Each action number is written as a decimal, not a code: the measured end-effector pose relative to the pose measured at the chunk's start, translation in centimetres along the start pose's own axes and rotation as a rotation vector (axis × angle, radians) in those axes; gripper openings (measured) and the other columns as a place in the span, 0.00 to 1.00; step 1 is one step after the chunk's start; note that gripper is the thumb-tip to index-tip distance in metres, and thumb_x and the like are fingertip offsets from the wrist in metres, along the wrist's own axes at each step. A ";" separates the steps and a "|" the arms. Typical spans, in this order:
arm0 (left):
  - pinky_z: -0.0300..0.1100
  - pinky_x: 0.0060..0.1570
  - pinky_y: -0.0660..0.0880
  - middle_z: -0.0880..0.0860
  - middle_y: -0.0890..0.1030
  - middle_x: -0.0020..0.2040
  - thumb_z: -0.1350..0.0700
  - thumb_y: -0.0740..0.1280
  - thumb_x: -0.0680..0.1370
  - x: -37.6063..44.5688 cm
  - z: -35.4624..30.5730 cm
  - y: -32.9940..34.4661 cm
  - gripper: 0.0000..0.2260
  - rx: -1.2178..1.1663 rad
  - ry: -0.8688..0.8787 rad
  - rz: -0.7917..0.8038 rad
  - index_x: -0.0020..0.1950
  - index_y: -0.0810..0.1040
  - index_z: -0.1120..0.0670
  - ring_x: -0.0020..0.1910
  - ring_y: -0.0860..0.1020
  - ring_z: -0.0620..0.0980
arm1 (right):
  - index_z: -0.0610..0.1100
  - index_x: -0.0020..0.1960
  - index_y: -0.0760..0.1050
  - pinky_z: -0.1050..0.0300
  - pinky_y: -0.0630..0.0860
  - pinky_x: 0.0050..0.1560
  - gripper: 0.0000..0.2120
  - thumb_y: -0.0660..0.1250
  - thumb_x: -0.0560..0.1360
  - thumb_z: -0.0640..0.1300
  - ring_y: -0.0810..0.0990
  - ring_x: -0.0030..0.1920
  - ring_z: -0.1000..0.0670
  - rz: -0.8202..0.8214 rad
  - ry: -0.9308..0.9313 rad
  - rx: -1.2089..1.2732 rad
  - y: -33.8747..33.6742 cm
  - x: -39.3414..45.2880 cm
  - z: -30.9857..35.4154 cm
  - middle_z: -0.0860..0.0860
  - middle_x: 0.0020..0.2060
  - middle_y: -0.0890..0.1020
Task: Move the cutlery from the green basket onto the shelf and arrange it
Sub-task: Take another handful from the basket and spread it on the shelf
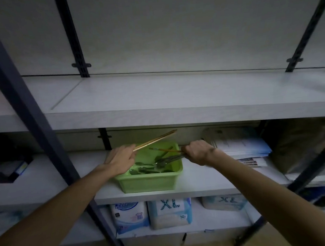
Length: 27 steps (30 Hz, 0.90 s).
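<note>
Head view shows your left hand (120,159) over the left edge of the green basket (152,179), fingers curled around a pair of wooden chopsticks (155,139) that angle up toward the right. Your right hand (197,152) sits at the basket's right rim, fingers closed on a bundle of metal cutlery (170,158) plus another chopstick (167,150). More spoons (142,169) lie inside the basket, which stands on the middle shelf (200,183) beside a stack of papers (244,146). Above it is the upper shelf (175,95).

Two bare forearms reach in from the bottom corners, with no sleeve showing on either. The left hand (120,160) and right hand (197,152) show no glove, ring or watch.
</note>
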<state>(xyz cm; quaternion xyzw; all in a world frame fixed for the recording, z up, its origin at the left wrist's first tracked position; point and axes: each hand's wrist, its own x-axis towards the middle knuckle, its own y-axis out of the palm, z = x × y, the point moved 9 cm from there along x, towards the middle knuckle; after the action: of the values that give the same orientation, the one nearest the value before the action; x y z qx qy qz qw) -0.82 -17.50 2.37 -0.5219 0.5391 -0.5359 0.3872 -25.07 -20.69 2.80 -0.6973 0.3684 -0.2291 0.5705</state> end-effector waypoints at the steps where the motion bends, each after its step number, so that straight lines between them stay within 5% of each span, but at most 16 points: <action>1: 0.47 0.36 0.76 0.55 0.82 0.45 0.54 0.58 0.83 -0.6 -0.6 -0.2 0.06 -0.003 -0.021 -0.001 0.55 0.74 0.51 0.39 0.81 0.57 | 0.43 0.61 0.75 0.52 0.68 0.45 0.19 0.51 0.85 0.54 0.80 0.52 0.40 -0.005 0.001 0.008 -0.2 -0.7 -0.1 0.42 0.53 0.82; 5: 0.47 0.29 0.76 0.49 0.78 0.35 0.55 0.58 0.84 -2.7 -5.5 -1.6 0.06 -0.047 0.022 -0.009 0.50 0.73 0.50 0.29 0.77 0.49 | 0.44 0.59 0.76 0.53 0.68 0.43 0.17 0.54 0.84 0.53 0.81 0.51 0.39 -0.047 0.017 0.075 -0.9 -5.2 -1.4 0.42 0.51 0.82; 13: 0.48 0.31 0.69 0.49 0.75 0.35 0.52 0.56 0.81 -2.8 -26.4 -5.7 0.05 -0.077 0.390 -0.141 0.47 0.69 0.51 0.31 0.72 0.52 | 0.47 0.56 0.71 0.51 0.65 0.39 0.09 0.56 0.82 0.51 0.80 0.49 0.40 -0.218 0.192 0.148 -1.2 -24.3 -13.1 0.45 0.50 0.82; 19: 0.50 0.37 0.70 0.51 0.77 0.37 0.50 0.56 0.82 0.4 -47.8 -10.8 0.07 -0.295 0.593 -0.183 0.49 0.70 0.51 0.35 0.74 0.55 | 0.48 0.49 0.68 0.50 0.66 0.38 0.04 0.62 0.77 0.47 0.80 0.48 0.37 -0.334 0.521 0.123 -3.0 -43.3 -25.3 0.45 0.47 0.82; 27: 0.52 0.45 0.74 0.56 0.79 0.44 0.52 0.57 0.85 5.2 -67.9 -13.4 0.08 -0.452 0.538 -0.107 0.52 0.71 0.55 0.43 0.77 0.58 | 0.47 0.43 0.69 0.48 0.75 0.36 0.12 0.56 0.76 0.55 0.79 0.38 0.39 -0.651 0.965 0.394 -4.6 -59.8 -38.6 0.48 0.36 0.80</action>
<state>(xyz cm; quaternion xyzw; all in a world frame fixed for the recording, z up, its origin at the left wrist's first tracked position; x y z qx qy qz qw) -65.96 -9.24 24.81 -0.4621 0.6985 -0.5409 0.0776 -89.71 1.82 22.62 -0.4733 0.3041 -0.7452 0.3582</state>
